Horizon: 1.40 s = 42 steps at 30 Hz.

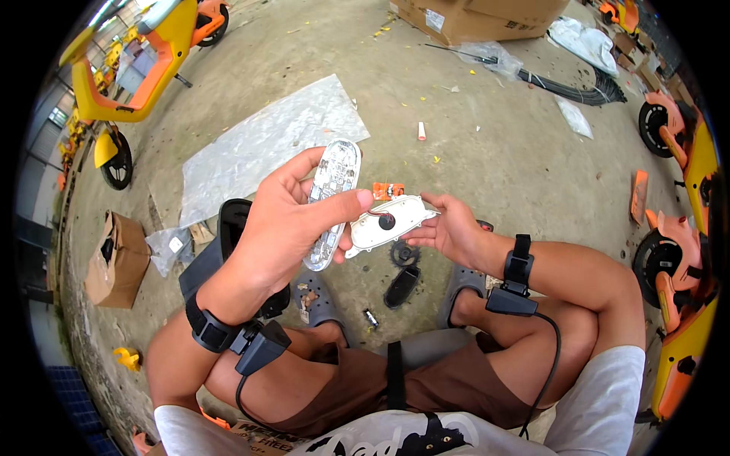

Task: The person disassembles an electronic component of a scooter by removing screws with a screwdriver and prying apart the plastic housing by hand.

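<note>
Two hands: my left grip [293,216] wraps firmly round a clear oval cover [334,182], its thumb lying across; my right grip [456,228] pinches the right end of a white housing [408,216].
Housing and cover: both held up above the concrete floor [426,83], side by side; I cannot tell whether my left thumb presses the housing.
Thin wires [379,214]: pulling the housing sharply could strain them; their far end escapes me.
Smooth cover: a slack thumb could let it slip and crack on the concrete.
Loose parts below: black oval part [402,286], dark ring [404,254]; a dropped piece could hit them.
Black shell [234,219]: near my left forearm, easily bumped.
Wrist cable [559,346]: might snag on the knee.
Farther off: plastic sheet [274,137], large carton [479,19], well clear.
</note>
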### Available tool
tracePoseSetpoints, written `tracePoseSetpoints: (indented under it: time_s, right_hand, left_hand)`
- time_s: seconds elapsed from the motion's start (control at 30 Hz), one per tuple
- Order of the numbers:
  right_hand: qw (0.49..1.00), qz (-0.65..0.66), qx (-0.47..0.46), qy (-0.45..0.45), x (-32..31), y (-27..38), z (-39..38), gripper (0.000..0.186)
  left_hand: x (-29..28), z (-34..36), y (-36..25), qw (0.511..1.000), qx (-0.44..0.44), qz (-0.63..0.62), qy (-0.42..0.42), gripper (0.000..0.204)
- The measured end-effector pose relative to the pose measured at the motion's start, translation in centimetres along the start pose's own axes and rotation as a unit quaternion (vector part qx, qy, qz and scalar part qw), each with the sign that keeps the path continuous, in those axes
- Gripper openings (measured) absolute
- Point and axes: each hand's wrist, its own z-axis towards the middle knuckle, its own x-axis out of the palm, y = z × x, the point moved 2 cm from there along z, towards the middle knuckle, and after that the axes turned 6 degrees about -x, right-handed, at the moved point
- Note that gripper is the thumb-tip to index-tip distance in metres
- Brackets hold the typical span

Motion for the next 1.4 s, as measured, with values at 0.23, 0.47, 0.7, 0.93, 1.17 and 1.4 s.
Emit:
tracePoseSetpoints:
  time_s: [0.23, 0.47, 0.7, 0.93, 1.17, 1.4]
  right_hand:
    - [0.982, -0.131, -0.027, -0.132, -1.8, -1.4, 0.4, 0.045]
    - [0.972, -0.206, 0.095, 0.056, 1.6, -3.8, -1.4, 0.037]
    - [0.961, -0.23, -0.095, 0.121, 2.8, -2.4, -0.5, 0.042]
    - [0.94, -0.295, -0.165, 0.034, 2.3, -1.7, -0.2, 0.024]
    - [0.869, -0.435, -0.228, 0.064, 1.0, -0.6, -0.5, 0.027]
    - [0.785, -0.57, -0.242, 0.018, 2.9, 1.5, -2.5, 0.037]
  left_hand:
    - [-0.1, 0.1, 0.0, 0.997, 0.035, -0.064, -0.001, 0.046]
    - [0.4, -0.5, 0.1, 0.996, 0.019, -0.078, 0.024, 0.048]
    - [0.6, -0.7, 0.1, 0.997, 0.011, -0.072, 0.038, 0.047]
    - [-0.5, -0.2, 0.3, 0.998, 0.004, -0.05, -0.048, 0.045]
    - [-1.9, 0.5, 0.8, 0.992, -0.028, -0.047, -0.113, 0.034]
    - [-2.0, 0.7, 0.9, 0.992, -0.013, -0.058, -0.109, 0.033]
